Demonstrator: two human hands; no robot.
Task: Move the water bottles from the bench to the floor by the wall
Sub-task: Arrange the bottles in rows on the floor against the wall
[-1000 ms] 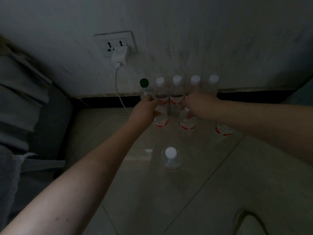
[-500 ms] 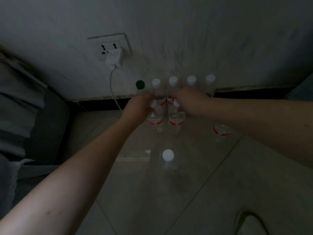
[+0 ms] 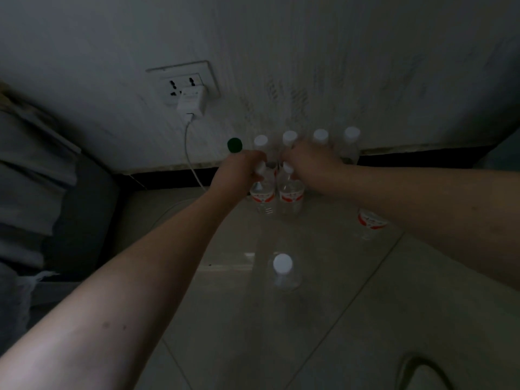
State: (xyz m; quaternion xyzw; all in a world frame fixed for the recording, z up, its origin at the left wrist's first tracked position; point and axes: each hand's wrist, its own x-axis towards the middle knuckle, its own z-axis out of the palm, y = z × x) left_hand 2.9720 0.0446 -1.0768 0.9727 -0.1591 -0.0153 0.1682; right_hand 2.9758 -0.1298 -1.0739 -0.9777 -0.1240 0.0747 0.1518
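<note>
Low in the frame, at centre, I see one white-capped bottle [image 3: 282,273] standing alone on the floor tiles [image 3: 365,319]. Further up, my left hand [image 3: 242,171] is clenched around the neck of a red-labelled bottle [image 3: 262,197], and my right hand [image 3: 309,167] grips its neighbour [image 3: 291,194] the same way; both bottles look set down or nearly so. Another bottle [image 3: 370,220] shows under my right forearm. Beyond, a row of bottles [image 3: 320,136] lines the wall [image 3: 337,66]. I judge this the placing step; next, let go cleanly without tipping anything.
</note>
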